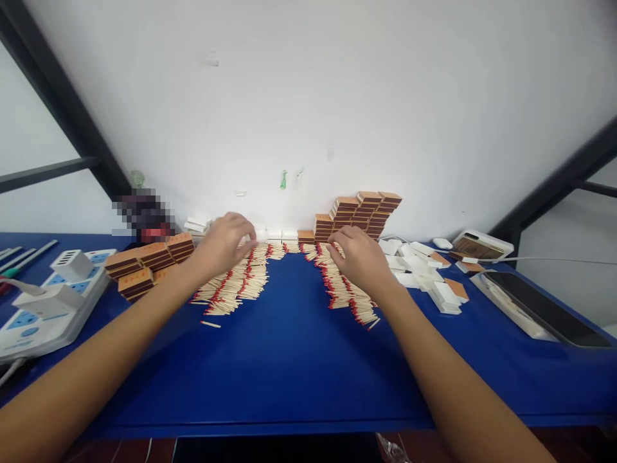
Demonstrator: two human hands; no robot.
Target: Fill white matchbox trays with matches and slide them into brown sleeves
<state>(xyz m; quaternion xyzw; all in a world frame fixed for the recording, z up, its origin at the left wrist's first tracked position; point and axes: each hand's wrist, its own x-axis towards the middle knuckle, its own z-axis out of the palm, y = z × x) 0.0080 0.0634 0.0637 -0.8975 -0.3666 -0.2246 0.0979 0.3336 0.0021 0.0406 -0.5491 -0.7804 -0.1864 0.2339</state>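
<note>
My left hand [224, 244] is over the left heap of matches [245, 276], its fingers curved and the thumb a little apart from them. Nothing shows clearly between its fingertips. Just beyond those fingertips, white matchbox trays [289, 236] stand in a row against the wall. My right hand [360, 256] hovers over the right heap of matches [340, 292], fingers bent and thumb apart, with no held thing visible. Its fingertips are close to a stepped stack of brown matchboxes [369, 212]. The matches have red heads and lie in rough rows. A single match [211, 325] lies loose at the front left.
More matchboxes [139, 263] are piled beside my left forearm, near a white power strip [62, 308] with plugs. At the right are loose white trays [419, 267], a propped phone [482, 244] and a dark-screened phone [554, 308]. The wall [308, 96] closes off the blue table's [289, 360] back.
</note>
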